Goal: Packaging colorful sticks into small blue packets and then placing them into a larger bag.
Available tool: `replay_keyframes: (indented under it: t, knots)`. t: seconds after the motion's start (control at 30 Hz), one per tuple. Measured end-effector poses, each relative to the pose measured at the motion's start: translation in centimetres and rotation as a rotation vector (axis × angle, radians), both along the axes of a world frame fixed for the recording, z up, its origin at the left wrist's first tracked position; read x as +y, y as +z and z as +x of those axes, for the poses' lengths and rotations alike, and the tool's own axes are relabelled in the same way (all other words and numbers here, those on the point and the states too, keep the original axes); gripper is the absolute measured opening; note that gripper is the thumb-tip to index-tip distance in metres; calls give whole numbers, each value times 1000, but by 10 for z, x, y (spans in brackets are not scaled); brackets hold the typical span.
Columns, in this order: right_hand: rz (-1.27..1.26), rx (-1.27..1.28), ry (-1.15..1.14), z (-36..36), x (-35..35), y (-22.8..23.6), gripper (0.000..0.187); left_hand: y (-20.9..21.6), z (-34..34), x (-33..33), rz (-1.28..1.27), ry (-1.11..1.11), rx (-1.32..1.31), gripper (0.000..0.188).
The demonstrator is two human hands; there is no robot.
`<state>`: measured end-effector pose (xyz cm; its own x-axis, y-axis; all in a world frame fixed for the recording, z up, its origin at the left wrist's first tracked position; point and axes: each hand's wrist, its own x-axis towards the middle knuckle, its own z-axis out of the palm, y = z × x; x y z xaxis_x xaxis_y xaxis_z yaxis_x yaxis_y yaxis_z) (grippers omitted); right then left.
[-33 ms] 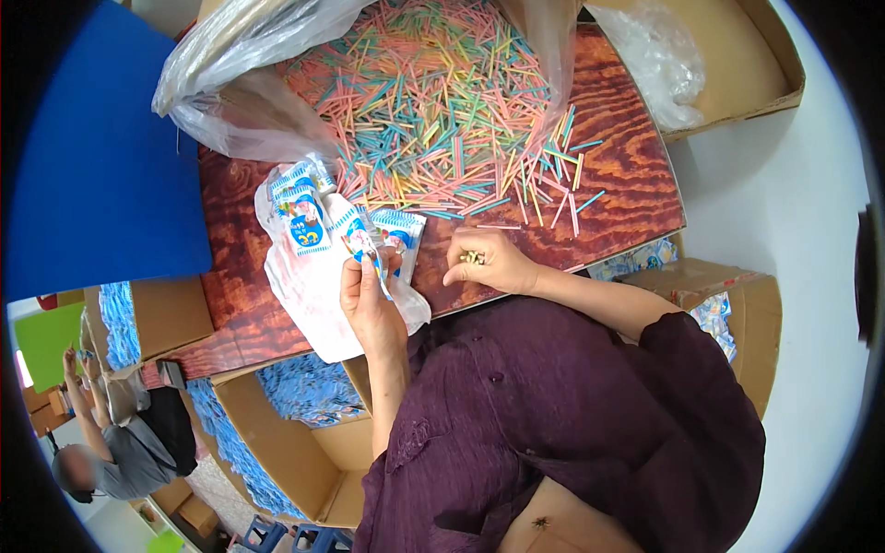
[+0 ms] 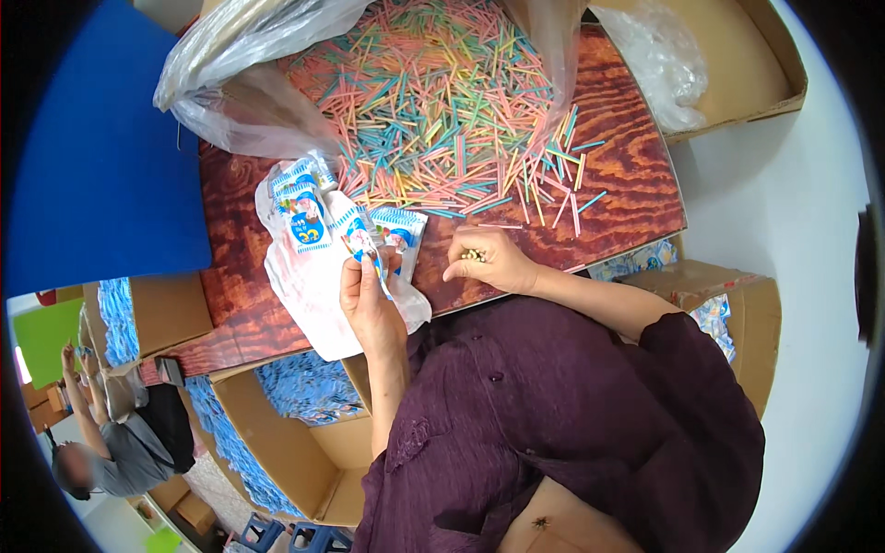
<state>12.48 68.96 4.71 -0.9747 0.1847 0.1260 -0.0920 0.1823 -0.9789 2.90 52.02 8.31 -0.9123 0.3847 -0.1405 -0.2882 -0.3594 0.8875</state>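
Observation:
My left hand (image 2: 376, 311) pinches the edge of a small blue-and-white printed packet (image 2: 359, 241) over a white cloth (image 2: 313, 313). More packets of the same kind (image 2: 302, 214) lie on the cloth to its left, and another packet (image 2: 402, 227) is just to its right. My right hand (image 2: 498, 263) is curled around a small bundle of thin candy-like sticks (image 2: 474, 255), whose pale ends face out from the fist. Beyond both hands is a large heap of thin pink, yellow, blue and green sticks (image 2: 442, 111).
Clear plastic sheeting (image 2: 249, 74) surrounds the heap on the red wood-grain table (image 2: 636, 184). Cardboard boxes of packets stand below the table edge (image 2: 267, 415) and at right (image 2: 761, 323). A blue panel (image 2: 101, 166) rises at left; a person (image 2: 138, 461) works beyond.

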Motion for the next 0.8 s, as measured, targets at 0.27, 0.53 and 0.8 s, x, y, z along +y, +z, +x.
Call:
replay_keyframes:
  t: [0.27, 0.53, 0.8]
  knots:
    - [110, 39, -48, -1, -3, 8, 16, -2, 1, -11, -24, 16, -24, 16]
    - [215, 122, 99, 1, 7, -5, 9, 5, 4, -11, -4, 20, 1, 15]
    - [-261, -188, -2, 6, 1, 15, 13, 6, 11, -9, -467, -114, 619, 11]
